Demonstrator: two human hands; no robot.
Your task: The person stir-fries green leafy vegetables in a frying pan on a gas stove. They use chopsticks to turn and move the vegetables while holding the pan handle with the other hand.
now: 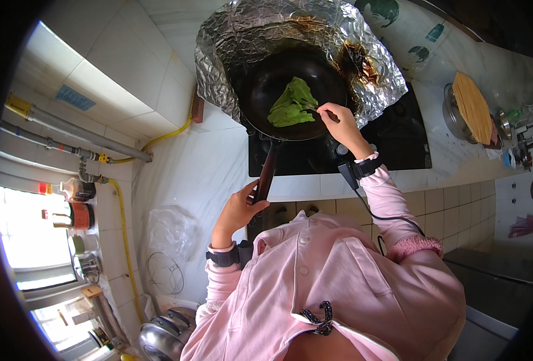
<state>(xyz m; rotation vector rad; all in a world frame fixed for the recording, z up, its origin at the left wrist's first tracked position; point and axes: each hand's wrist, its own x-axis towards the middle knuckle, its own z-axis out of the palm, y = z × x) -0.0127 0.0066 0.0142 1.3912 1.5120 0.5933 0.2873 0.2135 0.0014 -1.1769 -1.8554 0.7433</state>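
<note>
A dark frying pan (pixel 257 97) rests on the black cooktop (pixel 399 131), surrounded at the back and sides by crumpled aluminium foil (pixel 216 58). Green leafy vegetable (pixel 292 106) lies bunched in the pan. My left hand (pixel 239 208) holds the pan's brown handle (pixel 268 169) near its end. My right hand (pixel 342 125) is over the pan's near right rim, its fingers closed on a thin dark utensil whose tip reaches the leaves. The utensil's kind cannot be made out.
Scorched foil stands right of the pan. Farther right, a wooden board (pixel 471 108) leans over a metal pot (pixel 455 115). A clear plastic bag (pixel 171 230) and a wire rack (pixel 165 273) lie on the left counter. Bottles (pixel 79 215) line the window ledge; yellow gas hose (pixel 124 216) runs along the wall.
</note>
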